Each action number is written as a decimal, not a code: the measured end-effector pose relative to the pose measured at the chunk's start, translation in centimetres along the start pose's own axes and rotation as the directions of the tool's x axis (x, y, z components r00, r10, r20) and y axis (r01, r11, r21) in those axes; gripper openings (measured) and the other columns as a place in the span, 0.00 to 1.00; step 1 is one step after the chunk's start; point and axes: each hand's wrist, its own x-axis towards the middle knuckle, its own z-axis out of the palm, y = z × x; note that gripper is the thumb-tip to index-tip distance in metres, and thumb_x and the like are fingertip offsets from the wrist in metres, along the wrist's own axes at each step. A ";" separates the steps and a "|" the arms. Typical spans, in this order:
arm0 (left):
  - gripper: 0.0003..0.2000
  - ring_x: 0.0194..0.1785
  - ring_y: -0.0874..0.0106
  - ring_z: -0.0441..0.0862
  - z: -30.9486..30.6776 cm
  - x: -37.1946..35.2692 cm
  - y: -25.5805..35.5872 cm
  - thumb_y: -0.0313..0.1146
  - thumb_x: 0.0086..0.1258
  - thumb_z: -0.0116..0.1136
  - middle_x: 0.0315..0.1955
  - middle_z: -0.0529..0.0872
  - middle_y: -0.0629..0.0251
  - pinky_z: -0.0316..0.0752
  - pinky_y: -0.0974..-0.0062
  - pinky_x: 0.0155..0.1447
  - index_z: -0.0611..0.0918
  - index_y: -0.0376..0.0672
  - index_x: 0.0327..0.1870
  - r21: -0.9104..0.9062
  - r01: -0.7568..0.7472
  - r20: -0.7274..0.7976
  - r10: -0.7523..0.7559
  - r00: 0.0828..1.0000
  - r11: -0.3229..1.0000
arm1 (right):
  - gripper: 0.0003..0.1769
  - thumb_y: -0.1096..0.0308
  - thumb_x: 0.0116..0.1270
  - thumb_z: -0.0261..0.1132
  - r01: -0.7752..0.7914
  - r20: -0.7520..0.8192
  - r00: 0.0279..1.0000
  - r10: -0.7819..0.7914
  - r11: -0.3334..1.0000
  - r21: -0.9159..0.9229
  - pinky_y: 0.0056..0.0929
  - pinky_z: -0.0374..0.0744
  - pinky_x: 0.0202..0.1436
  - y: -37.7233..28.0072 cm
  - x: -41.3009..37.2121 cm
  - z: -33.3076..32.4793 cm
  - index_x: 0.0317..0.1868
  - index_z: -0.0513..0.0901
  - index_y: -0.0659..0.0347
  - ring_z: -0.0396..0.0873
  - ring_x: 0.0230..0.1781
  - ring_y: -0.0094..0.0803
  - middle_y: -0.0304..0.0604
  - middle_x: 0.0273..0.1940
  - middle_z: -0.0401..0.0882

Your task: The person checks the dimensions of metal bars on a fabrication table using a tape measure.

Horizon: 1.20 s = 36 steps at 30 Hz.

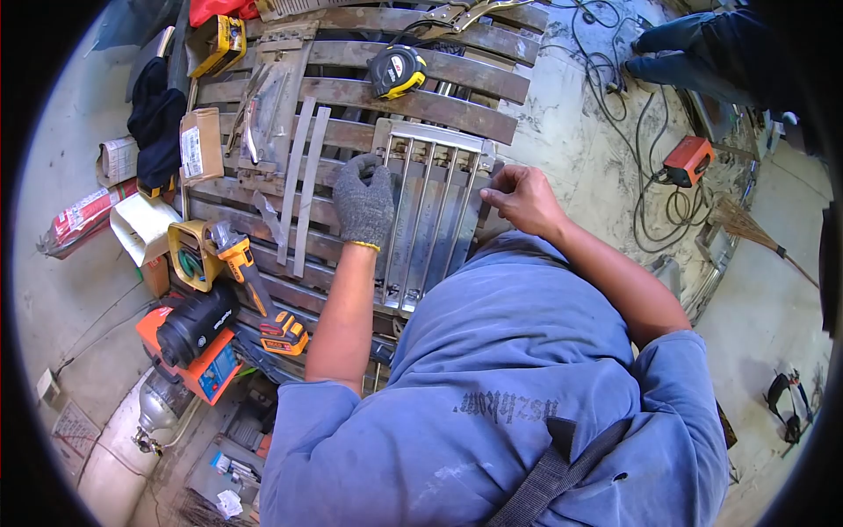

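Note:
A flat metal frame with several parallel rods lies on the slatted bench in front of my body. My left hand, in a grey knitted glove with a yellow cuff, is at the frame's upper left edge. Its fingers are curled, and what they close on is hidden. My bare right hand is beside the frame's right edge, thumb and fingertips pinched together. Anything between them is too small to make out. Two thin metal strips lie left of my gloved hand.
The slatted metal bench carries a tape measure, locking pliers and a cardboard box. A yellow cordless grinder lies at the left. An orange machine and cables are on the floor, near another person's legs.

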 end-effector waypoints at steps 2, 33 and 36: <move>0.18 0.52 0.65 0.94 0.0 0.3 -0.9 0.30 0.75 0.76 0.53 0.95 0.54 0.88 0.65 0.62 0.91 0.32 0.61 -0.027 -0.016 0.012 0.017 1.000 0.999 | 0.15 0.62 0.74 0.83 -0.024 0.015 1.000 0.024 1.000 0.012 0.38 0.87 0.41 -0.3 0.1 0.0 0.43 0.93 0.69 0.89 0.30 0.29 0.48 0.32 0.92; 0.20 0.57 0.52 0.90 0.8 -1.7 -1.2 0.29 0.66 0.81 0.51 0.93 0.51 0.83 0.54 0.67 0.91 0.36 0.58 0.265 -0.297 -0.130 0.340 0.932 0.917 | 0.15 0.63 0.73 0.85 0.029 0.020 0.999 -0.029 0.999 0.020 0.37 0.86 0.40 0.7 0.2 0.0 0.42 0.91 0.67 0.89 0.30 0.28 0.45 0.32 0.92; 0.20 0.56 0.53 0.90 0.9 -1.3 -1.7 0.30 0.66 0.81 0.51 0.93 0.51 0.83 0.55 0.66 0.91 0.36 0.58 0.223 -0.293 -0.122 0.324 0.938 0.930 | 0.15 0.64 0.76 0.83 0.052 0.024 0.998 -0.051 0.999 -0.005 0.33 0.85 0.36 0.6 0.1 0.1 0.41 0.90 0.68 0.87 0.29 0.24 0.42 0.31 0.91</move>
